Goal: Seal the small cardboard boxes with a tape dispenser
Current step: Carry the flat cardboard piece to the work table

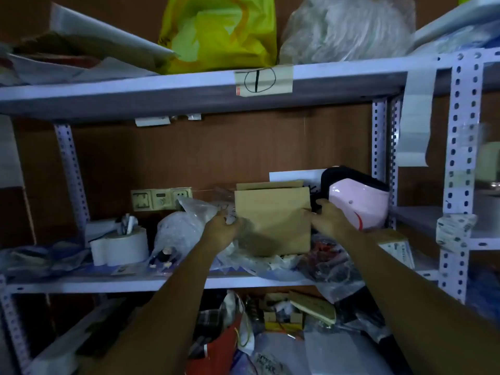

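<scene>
two hands on one box — that is where i have things. the box (273, 220) stands on the middle shelf (135, 283), among plastic bags (184, 226), with a pink case (357, 204) just to its right. my left hand (220, 231) has its fingers curled at the box's left edge and my right hand (326, 216) wraps the right edge, thumb on the near face; both look clamped on the cardboard, though blur hides the fingertips.

i judge we are at the very start. a flap (270, 184) stands up behind the top edge, so the box looks unsealed, and i see no tape on its near face. no dispenser shows anywhere; a fat white roll (119, 247) sits well to the left on the same shelf, but whether it is tape i cannot tell. getting the box to a work spot, finding the dispenser, closing the flaps, taping — all of that is left, and only this one box is in sight.

readable writing is scarce: a tan label (262, 79) on the upper shelf's (135, 90) front edge carries a hand-drawn 1 inside a circle. print on a small carton (454, 230) at the far right is too blurred to read.
</scene>
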### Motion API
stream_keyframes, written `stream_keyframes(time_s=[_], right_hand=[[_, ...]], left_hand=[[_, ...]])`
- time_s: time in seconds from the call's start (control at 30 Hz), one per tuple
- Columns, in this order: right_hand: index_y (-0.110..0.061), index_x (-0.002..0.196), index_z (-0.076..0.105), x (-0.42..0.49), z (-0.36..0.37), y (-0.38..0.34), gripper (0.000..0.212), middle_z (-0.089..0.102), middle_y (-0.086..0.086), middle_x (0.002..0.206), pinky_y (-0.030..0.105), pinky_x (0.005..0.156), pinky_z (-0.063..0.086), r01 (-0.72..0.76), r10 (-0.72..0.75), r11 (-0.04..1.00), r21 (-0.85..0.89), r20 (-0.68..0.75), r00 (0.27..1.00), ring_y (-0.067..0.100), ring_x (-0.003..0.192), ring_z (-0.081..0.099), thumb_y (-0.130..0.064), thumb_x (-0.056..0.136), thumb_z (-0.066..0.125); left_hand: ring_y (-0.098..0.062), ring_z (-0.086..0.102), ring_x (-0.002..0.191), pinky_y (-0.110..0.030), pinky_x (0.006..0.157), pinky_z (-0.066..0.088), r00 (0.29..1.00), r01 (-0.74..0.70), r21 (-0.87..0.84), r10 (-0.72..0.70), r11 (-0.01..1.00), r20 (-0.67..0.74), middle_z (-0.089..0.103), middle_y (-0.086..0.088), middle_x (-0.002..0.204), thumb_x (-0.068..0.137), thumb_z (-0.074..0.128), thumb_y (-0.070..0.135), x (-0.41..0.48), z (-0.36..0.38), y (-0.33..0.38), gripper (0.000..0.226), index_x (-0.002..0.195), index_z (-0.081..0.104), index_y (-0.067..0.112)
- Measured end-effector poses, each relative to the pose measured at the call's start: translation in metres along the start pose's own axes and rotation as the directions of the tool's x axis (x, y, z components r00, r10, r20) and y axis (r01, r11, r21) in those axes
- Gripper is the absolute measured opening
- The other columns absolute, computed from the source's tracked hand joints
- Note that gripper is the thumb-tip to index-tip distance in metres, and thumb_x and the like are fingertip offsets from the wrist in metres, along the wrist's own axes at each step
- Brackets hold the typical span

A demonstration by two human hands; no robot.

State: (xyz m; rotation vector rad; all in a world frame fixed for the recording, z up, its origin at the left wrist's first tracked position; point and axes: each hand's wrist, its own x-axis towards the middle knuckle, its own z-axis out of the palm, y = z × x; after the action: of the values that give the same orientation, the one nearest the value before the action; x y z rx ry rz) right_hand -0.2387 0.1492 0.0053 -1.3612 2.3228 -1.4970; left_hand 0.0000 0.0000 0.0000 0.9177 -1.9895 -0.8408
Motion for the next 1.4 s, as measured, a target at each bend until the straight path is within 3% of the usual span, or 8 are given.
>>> stream_keyframes(time_s=[0.07, 0.27, 0.5, 0.73, 0.93, 1.1, 1.2, 1.4], right_hand=[[-0.014, 0.131, 0.055, 0.003, 0.006, -0.001, 0.05, 0.064, 0.005, 0.121, 0.046, 0.1, 0.048, -0.015, 0.014, 0.995, 0.1, 0.014, 1.0, 0.03, 0.111, 0.06, -0.043, 0.092, 0.065], [-0.025, 0.142, 0.051, -0.008, 0.017, 0.001, 0.053, 0.064, 0.0, 0.13, 0.047, 0.105, 0.046, 0.049, -0.061, 0.971, 0.233, 0.045, 0.997, 0.024, 0.119, 0.058, -0.043, 0.093, 0.061], [-0.011, 0.135, 0.056, -0.035, 0.014, -0.039, 0.038, 0.064, 0.008, 0.128, 0.046, 0.107, 0.045, 0.083, -0.086, 0.939, 0.335, -0.008, 0.996, 0.026, 0.119, 0.058, -0.022, 0.098, 0.06], [-0.012, 0.135, 0.056, -0.058, 0.039, -0.1, 0.038, 0.066, 0.001, 0.117, 0.039, 0.1, 0.05, 0.183, -0.186, 0.914, 0.362, -0.026, 0.982, 0.021, 0.112, 0.062, -0.023, 0.099, 0.06], [-0.017, 0.132, 0.059, -0.072, 0.083, -0.16, 0.037, 0.067, 0.0, 0.117, 0.041, 0.098, 0.051, 0.235, -0.265, 0.87, 0.434, 0.009, 0.964, 0.02, 0.109, 0.062, -0.027, 0.097, 0.063], [-0.007, 0.128, 0.06, -0.09, 0.123, -0.202, 0.033, 0.065, 0.003, 0.11, 0.022, 0.079, 0.048, 0.236, -0.313, 0.812, 0.534, 0.057, 0.948, 0.017, 0.1, 0.062, -0.018, 0.097, 0.062], [-0.008, 0.119, 0.063, -0.095, 0.145, -0.219, 0.025, 0.067, 0.002, 0.102, 0.01, 0.065, 0.047, 0.229, -0.339, 0.775, 0.589, 0.081, 0.937, 0.011, 0.088, 0.063, -0.017, 0.096, 0.064], [-0.017, 0.118, 0.061, -0.118, 0.181, -0.245, 0.026, 0.066, -0.002, 0.111, 0.028, 0.086, 0.05, 0.177, -0.48, 0.709, 0.683, 0.283, 0.83, 0.016, 0.099, 0.063, -0.033, 0.097, 0.062]], left_hand=[[-0.026, 0.056, 0.122, -0.039, 0.106, 0.044, 0.996, 0.068, -0.176, -0.058, 0.982, 0.062, 0.057, -0.004, 0.135, 0.087, 0.069, 0.042, 0.008, 0.009, -0.001, 0.072, 0.147, 0.041, 0.012], [-0.028, 0.064, 0.108, -0.043, 0.099, 0.05, 0.994, 0.037, -0.289, -0.006, 0.957, 0.11, 0.068, -0.012, 0.114, 0.094, 0.066, 0.025, 0.009, 0.032, 0.002, 0.033, 0.121, 0.058, 0.008], [-0.019, 0.06, 0.097, -0.027, 0.081, 0.048, 0.997, -0.026, -0.351, 0.049, 0.936, 0.056, 0.065, -0.005, 0.104, 0.096, 0.062, 0.016, -0.009, 0.011, 0.012, 0.025, 0.118, 0.06, 0.005], [-0.021, 0.064, 0.084, -0.015, 0.054, 0.052, 0.997, -0.08, -0.293, 0.075, 0.953, -0.029, 0.066, -0.02, 0.102, 0.097, 0.061, 0.017, -0.026, -0.065, 0.008, 0.033, 0.118, 0.055, -0.008], [-0.019, 0.061, 0.102, -0.017, 0.075, 0.049, 0.987, -0.123, -0.257, 0.09, 0.959, -0.136, 0.066, -0.007, 0.109, 0.097, 0.06, 0.013, -0.061, -0.145, -0.002, 0.028, 0.122, 0.062, 0.0], [-0.023, 0.063, 0.098, -0.039, 0.092, 0.051, 0.969, -0.078, -0.249, 0.014, 0.965, -0.247, 0.067, -0.009, 0.107, 0.097, 0.062, 0.013, -0.097, -0.201, -0.012, 0.027, 0.121, 0.061, 0.002], [-0.027, 0.064, 0.105, -0.038, 0.084, 0.057, 0.954, -0.067, -0.192, 0.007, 0.979, -0.301, 0.066, -0.012, 0.116, 0.095, 0.065, 0.02, -0.12, -0.23, -0.014, 0.038, 0.128, 0.058, 0.002], [-0.017, 0.065, 0.087, -0.019, 0.067, 0.052, 0.842, 0.074, -0.005, -0.065, 0.997, -0.536, 0.066, -0.003, 0.097, 0.093, 0.067, 0.027, -0.192, -0.261, 0.002, 0.031, 0.114, 0.061, 0.005]])
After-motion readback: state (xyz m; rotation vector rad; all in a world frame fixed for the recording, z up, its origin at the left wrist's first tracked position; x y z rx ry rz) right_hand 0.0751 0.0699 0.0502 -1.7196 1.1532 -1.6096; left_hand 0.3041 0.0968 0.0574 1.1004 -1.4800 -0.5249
